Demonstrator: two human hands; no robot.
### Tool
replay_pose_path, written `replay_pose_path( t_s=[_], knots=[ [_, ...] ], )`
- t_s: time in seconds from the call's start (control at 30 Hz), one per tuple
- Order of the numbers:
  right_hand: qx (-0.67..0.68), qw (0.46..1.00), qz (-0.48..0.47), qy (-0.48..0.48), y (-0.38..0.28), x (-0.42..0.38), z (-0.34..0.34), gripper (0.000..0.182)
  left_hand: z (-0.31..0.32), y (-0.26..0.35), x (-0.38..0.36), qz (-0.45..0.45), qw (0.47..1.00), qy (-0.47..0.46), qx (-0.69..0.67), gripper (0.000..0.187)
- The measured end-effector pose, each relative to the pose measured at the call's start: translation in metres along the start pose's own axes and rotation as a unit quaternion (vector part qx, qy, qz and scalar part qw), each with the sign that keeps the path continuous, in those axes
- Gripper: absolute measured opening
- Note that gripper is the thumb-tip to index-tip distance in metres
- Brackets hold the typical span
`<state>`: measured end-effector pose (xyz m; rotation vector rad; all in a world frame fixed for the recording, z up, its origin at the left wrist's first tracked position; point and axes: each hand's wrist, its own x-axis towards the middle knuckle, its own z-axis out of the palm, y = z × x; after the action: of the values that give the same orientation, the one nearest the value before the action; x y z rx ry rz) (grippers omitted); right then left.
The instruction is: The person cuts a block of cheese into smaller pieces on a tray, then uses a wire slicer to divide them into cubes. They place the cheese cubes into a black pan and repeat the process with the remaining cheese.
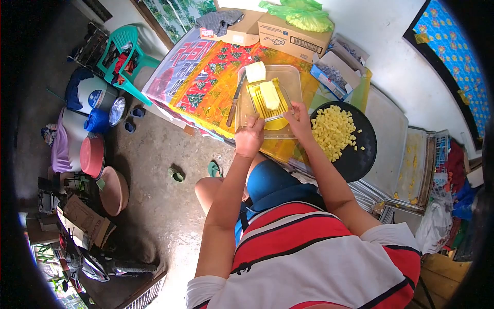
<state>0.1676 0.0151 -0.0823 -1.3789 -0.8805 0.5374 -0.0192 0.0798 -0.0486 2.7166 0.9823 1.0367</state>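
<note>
Nearest to us, our left hand (249, 138) is clenched at the near rim of the clear tray (294, 77), likely steadying it on the table (206, 77); what its fingers clasp we cannot tell. Our right hand (300, 119) rests on the tray's near right edge, fingers curled against the yellow slicer (267, 105), which lies in the tray so the cuts stay contained. A pale slab (269, 95) lies on the slicer, a block (255, 71) beyond it. Just to the right, a black pan (360, 154) holds yellow cubes (333, 131). A knife (234, 102) lies left of the tray. Farthest, cardboard boxes (288, 36).
</note>
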Motion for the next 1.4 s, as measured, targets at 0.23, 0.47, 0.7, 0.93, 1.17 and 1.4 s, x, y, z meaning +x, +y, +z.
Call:
replay_pose_path(
  t_s=[0.23, 0.47, 0.7, 0.93, 1.17, 1.4],
  knots=[
    [-0.241, 0.964, -0.109, 0.035, -0.012, 0.001, -0.005, 0.054, 0.008, 0.002, -0.012, -0.006, 0.999, -0.021, 0.033, 0.01],
    [-0.286, 0.956, -0.057, -0.008, -0.066, 0.049, 0.035, 0.082, 0.011, 0.004, -0.014, -0.02, 0.999, -0.024, 0.029, 0.013],
    [-0.367, 0.921, 0.046, -0.123, -0.082, 0.066, 0.054, 0.094, 0.012, 0.001, -0.016, 0.0, 0.999, -0.014, 0.04, 0.012],
    [-0.446, 0.882, 0.049, -0.141, -0.071, 0.077, 0.06, 0.081, 0.015, 0.003, -0.019, 0.001, 0.998, -0.025, 0.053, 0.011],
    [-0.46, 0.87, 0.062, -0.165, -0.068, 0.083, 0.061, 0.077, 0.031, -0.003, -0.028, 0.008, 0.991, -0.09, 0.101, 0.006],
    [-0.383, 0.914, 0.055, -0.12, -0.076, 0.079, 0.052, 0.08, 0.026, 0.004, -0.022, -0.014, 0.987, -0.113, 0.109, 0.004]
  ],
)
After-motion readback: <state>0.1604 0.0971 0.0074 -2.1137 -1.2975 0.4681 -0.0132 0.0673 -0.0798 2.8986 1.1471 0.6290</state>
